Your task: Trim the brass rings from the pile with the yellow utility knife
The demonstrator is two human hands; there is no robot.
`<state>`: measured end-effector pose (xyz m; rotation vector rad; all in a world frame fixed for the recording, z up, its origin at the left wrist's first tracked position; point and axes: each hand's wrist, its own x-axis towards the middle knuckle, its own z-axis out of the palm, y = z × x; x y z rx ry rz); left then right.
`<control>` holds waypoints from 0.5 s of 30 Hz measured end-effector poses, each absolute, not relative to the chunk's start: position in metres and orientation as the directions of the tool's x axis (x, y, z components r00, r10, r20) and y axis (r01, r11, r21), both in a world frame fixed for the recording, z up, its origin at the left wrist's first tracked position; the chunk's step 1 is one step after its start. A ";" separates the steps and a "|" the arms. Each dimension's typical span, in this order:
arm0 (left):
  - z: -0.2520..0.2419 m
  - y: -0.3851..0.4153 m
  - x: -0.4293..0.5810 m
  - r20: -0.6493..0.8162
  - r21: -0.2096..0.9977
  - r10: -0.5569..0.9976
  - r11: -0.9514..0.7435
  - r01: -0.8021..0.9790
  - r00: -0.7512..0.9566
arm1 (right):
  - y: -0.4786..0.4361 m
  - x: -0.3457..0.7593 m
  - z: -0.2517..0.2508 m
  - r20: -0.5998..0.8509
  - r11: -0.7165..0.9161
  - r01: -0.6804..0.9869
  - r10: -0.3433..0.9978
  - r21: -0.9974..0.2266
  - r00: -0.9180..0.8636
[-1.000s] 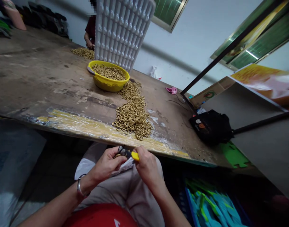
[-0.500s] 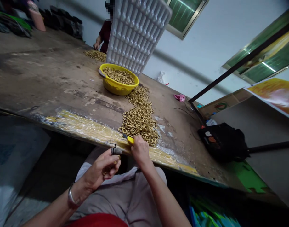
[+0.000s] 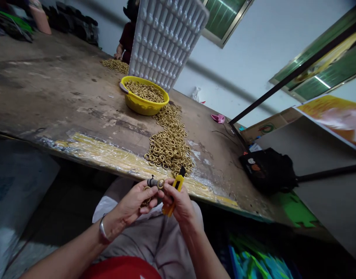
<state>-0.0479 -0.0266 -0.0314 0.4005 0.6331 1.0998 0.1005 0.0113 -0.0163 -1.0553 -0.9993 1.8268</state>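
My left hand (image 3: 134, 203) is closed around several gold-coloured rings (image 3: 146, 197) in front of the table's edge. A grey cover (image 3: 152, 182) tied with black sits on its index finger. My right hand (image 3: 182, 203) grips a yellow utility knife (image 3: 178, 183), its dark blade pointing up and away from me. Between the two hands, a single gold ring (image 3: 161, 184) is at my right fingertips, against the covered left finger. Just beyond them lies a heap of the same rings (image 3: 169, 149) on the wooden table (image 3: 64, 97).
Behind the heap stands a yellow basin (image 3: 144, 108) full of rings. A clear moulded plastic sheet (image 3: 166, 42) rises upright behind it, partly hiding a person (image 3: 127, 42) beside another ring pile (image 3: 115, 66). At right are a black bag (image 3: 268, 170) and a dark metal bar (image 3: 265, 93).
My right hand has left the edge of the heap and come back beside my left, with the knife now turned upright. A ring now shows between the hands.
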 end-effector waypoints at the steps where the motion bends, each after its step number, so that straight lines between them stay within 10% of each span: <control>1: -0.029 -0.028 -0.046 -0.267 0.587 0.908 0.419 -0.693 0.323 | 0.006 0.100 -0.018 -0.299 -0.397 -0.262 0.890 -0.879 -0.345; 8: -0.026 -0.037 -0.039 -0.270 0.672 0.913 0.405 -0.620 0.305 | -0.012 0.105 -0.018 -0.282 -0.358 -0.212 0.906 -0.910 -0.317; 11: -0.027 -0.038 -0.037 -0.259 0.744 0.934 0.356 -0.566 0.247 | -0.017 0.116 -0.008 -0.074 -0.020 0.172 0.947 -0.985 -0.313; 15: -0.024 -0.040 -0.034 -0.244 0.796 0.944 0.325 -0.510 0.220 | -0.022 0.130 0.006 0.129 0.355 0.631 0.918 -0.690 -0.375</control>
